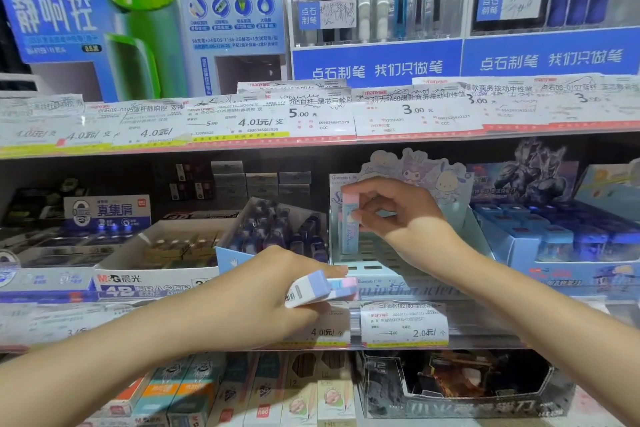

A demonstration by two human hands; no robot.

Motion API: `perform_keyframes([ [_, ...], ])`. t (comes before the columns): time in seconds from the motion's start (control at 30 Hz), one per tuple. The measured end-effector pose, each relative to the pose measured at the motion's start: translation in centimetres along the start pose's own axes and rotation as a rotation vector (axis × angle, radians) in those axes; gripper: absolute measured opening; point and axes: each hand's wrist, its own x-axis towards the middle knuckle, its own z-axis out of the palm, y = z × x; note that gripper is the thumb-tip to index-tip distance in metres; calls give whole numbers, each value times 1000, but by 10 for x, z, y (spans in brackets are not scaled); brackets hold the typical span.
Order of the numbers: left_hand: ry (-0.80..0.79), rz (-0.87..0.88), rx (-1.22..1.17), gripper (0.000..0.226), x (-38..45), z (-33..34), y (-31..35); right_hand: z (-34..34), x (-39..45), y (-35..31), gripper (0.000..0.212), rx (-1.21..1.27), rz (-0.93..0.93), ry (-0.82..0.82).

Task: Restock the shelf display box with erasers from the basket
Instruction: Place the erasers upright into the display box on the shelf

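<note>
My right hand (398, 211) pinches one pastel pink-and-blue eraser (349, 229) upright at the left side of the light-blue cartoon display box (374, 267) on the middle shelf. Ridged slots show in the box floor beneath it. My left hand (273, 291) sits lower, in front of the shelf edge, and grips a small bundle of the same erasers (322, 288) with barcoded white ends. The basket is out of view.
A white 4B eraser box (156, 274) and a tray of dark blue items (280, 232) stand left of the display box; a blue box of sharpeners (568, 239) stands right. Price labels (403, 324) line the shelf edge. Pencil boxes fill the lower shelf.
</note>
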Motion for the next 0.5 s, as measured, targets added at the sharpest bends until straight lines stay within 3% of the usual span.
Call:
perform_keyframes([
  [0.13, -14, -29, 11, 35, 1, 0, -2, 2, 0, 1, 34, 45, 7, -7],
  [0.5, 22, 42, 61, 20, 8, -7, 1, 1, 0, 6, 41, 108, 7, 31],
])
